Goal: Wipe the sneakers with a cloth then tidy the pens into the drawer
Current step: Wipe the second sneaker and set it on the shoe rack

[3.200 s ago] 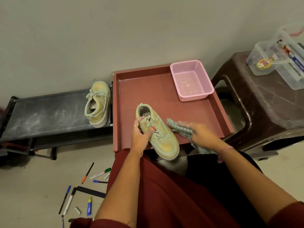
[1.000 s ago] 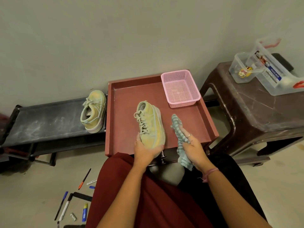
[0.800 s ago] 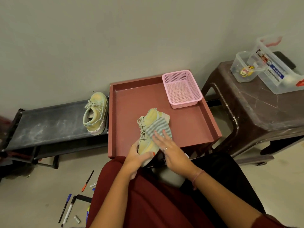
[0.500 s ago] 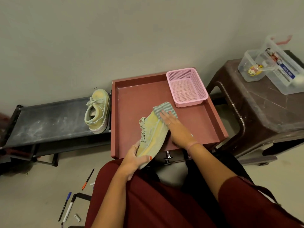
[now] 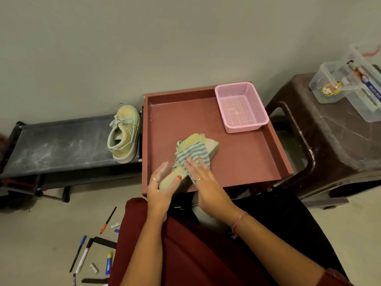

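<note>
A pale green sneaker [image 5: 203,142] lies tilted on its side in the red open drawer [image 5: 243,159]. My left hand [image 5: 161,187] grips its heel end, thumb on top. My right hand [image 5: 203,176] presses a striped grey-green cloth [image 5: 190,152] flat against the sneaker's upper with straight fingers. The second sneaker [image 5: 123,134] stands on the black shoe rack [image 5: 57,145] to the left. Several pens and markers [image 5: 83,258] lie scattered on the floor at lower left.
A pink mesh basket [image 5: 241,107] sits in the drawer's far right corner. A brown plastic stool [image 5: 334,141] at right carries clear plastic boxes [image 5: 350,83]. My red and black clothing covers my lap below the drawer.
My right hand has drawn the cloth back along the sneaker from its toe toward the middle. The sneaker's toe has swung a little to the right. My left hand stays on the heel.
</note>
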